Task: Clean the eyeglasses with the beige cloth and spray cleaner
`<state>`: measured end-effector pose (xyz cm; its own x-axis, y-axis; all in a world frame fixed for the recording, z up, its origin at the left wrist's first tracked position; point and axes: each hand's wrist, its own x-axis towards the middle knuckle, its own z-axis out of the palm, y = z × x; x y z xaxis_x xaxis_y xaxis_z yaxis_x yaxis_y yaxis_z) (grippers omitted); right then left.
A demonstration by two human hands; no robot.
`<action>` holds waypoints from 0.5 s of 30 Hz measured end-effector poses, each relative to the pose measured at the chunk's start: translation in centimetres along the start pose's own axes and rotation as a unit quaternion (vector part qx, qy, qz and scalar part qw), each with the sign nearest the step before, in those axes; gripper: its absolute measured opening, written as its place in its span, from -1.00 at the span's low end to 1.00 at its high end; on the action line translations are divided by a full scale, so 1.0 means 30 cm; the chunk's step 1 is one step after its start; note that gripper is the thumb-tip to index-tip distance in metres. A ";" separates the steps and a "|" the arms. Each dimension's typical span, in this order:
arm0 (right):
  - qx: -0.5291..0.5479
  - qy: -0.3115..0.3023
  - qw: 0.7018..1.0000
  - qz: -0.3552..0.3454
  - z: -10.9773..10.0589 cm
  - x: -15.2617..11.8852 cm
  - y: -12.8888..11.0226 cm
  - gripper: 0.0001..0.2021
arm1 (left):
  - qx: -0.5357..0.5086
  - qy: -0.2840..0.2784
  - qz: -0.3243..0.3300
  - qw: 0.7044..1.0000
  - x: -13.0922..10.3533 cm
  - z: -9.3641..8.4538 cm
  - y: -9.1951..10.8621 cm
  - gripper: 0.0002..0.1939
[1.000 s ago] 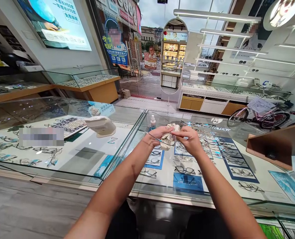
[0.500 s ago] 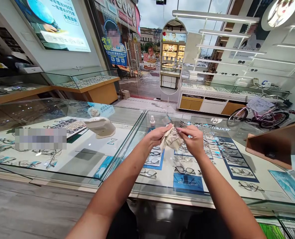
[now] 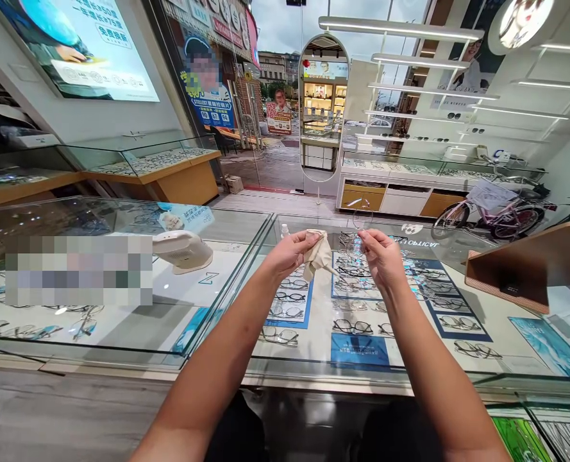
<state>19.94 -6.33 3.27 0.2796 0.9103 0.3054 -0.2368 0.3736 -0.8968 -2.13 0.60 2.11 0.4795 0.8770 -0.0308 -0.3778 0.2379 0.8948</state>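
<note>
Their left hand pinches a beige cloth above the glass counter; I see the right hand, also above it, gripping thin-rimmed glasses.

cloth: cream | card: blue | bicycle: pink, black | floor: grey, wood-grained

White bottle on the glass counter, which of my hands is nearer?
Left. Your left hand, holding the cloth, is in front of the white bottle, partly hiding it; your right hand is farther off, to the bottle's right.
</note>
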 end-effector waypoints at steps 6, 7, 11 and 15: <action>0.085 -0.058 0.989 0.102 0.014 -0.002 0.032 -0.62 | 0.031 -0.055 -0.009 0.998 -0.014 0.040 -0.017 -0.52; 0.090 -0.062 0.988 0.109 0.018 -0.004 0.036 -0.62 | 0.038 -0.065 -0.010 0.997 -0.018 0.047 -0.019 -0.50; 0.111 -0.067 0.983 0.128 0.034 -0.017 0.043 -0.61 | 0.082 -0.106 -0.023 0.991 -0.038 0.072 -0.029 -0.46; 0.145 -0.056 0.975 0.157 0.043 -0.026 0.038 -0.58 | 0.075 -0.148 -0.017 0.986 -0.046 0.087 -0.036 -0.45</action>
<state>18.23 -6.39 2.42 0.0508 0.9956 0.0782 -0.5523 0.0933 -0.8284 -0.32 -1.95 2.35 0.7083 0.7042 0.0493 -0.2460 0.1808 0.9523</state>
